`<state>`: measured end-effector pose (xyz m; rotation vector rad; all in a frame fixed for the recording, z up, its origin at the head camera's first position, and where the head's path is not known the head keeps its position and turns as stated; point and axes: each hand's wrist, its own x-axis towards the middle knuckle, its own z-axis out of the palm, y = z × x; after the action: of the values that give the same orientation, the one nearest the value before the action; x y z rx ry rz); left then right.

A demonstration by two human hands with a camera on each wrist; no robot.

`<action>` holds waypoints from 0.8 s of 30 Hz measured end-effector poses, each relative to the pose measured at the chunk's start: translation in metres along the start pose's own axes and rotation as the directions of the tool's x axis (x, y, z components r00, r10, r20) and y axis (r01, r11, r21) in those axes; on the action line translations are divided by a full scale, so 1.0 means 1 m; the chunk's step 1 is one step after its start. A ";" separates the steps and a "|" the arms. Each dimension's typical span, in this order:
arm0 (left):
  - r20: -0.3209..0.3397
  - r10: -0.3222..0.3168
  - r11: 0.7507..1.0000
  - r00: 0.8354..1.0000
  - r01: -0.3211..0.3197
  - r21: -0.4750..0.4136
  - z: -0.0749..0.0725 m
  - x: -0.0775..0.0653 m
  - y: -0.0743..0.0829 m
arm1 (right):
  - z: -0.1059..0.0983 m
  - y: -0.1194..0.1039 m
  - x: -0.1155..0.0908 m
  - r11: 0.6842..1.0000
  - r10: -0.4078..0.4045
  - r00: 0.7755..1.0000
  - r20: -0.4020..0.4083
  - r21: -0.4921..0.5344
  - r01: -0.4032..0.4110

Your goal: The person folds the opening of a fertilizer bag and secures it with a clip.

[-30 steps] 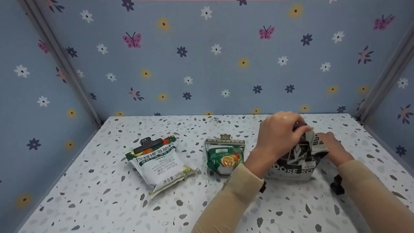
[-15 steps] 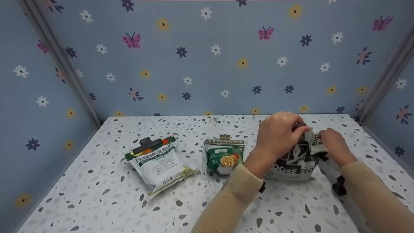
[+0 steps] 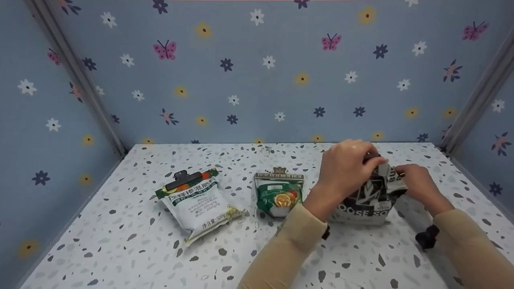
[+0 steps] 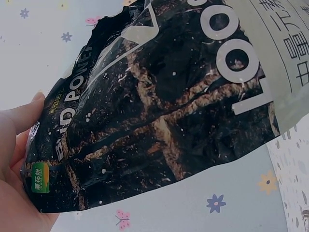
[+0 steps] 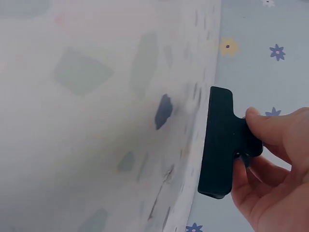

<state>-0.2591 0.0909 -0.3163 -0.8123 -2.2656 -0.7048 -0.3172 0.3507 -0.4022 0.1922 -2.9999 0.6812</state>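
Note:
A black-and-pale bag lettered "LOOSE SO…" (image 3: 367,202) stands on the table at the right. My left hand (image 3: 345,170) grips its top edge; in the left wrist view, thumb and fingers of the left hand (image 4: 19,164) pinch a top corner of the bag (image 4: 159,111). Behind the bag's right side is my right hand (image 3: 419,184), partly hidden by it in the head view. The right wrist view shows the right hand (image 5: 277,169) pinching a black bag clip (image 5: 219,145) by its handles, the clip's jaws appearing closed and apart from the bag there.
Left of the bag, a small green pouch (image 3: 277,196) bears a gold-coloured clip (image 3: 280,175) along its top. Further left lies a white packet (image 3: 200,208) with a black clip (image 3: 183,180). A flowered blue wall (image 3: 249,80) rises behind the speckled table (image 3: 160,257).
My right hand and forearm have shifted a little to the right. The left hand and the bag have stayed nearly still.

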 end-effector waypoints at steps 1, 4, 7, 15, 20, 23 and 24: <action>0.001 0.000 1.000 1.000 0.000 0.000 0.000 0.000 0.000 | -0.002 -0.001 -0.002 1.000 0.007 1.000 -0.009 0.016 -0.007; -0.008 0.005 1.000 1.000 -0.005 0.001 0.000 0.000 0.000 | -0.006 -0.006 -0.008 0.999 0.004 0.998 -0.064 0.043 -0.001; -0.011 0.008 1.000 1.000 -0.008 0.004 0.000 0.000 0.001 | -0.009 -0.011 -0.013 0.998 -0.030 0.988 -0.150 0.058 0.039; -0.004 0.007 1.000 1.000 -0.007 0.018 0.000 0.000 0.001 | -0.014 -0.020 -0.025 0.962 0.054 0.974 -0.222 0.275 0.010; -0.006 0.006 1.000 1.000 -0.006 0.015 0.000 0.000 0.001 | -0.016 -0.022 -0.029 0.929 0.074 0.967 -0.246 0.369 0.023; 0.000 0.003 1.000 1.000 -0.003 0.014 0.000 0.001 0.001 | -0.017 -0.023 -0.031 0.913 0.060 0.961 -0.269 0.405 0.056; 0.002 0.002 1.000 1.000 -0.002 0.016 0.000 0.001 0.000 | -0.018 -0.024 -0.032 0.906 0.058 0.960 -0.273 0.417 0.064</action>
<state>-0.2591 0.0912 -0.3153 -0.8074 -2.2693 -0.6845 -0.2817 0.3408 -0.3785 0.1065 -2.5468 1.2407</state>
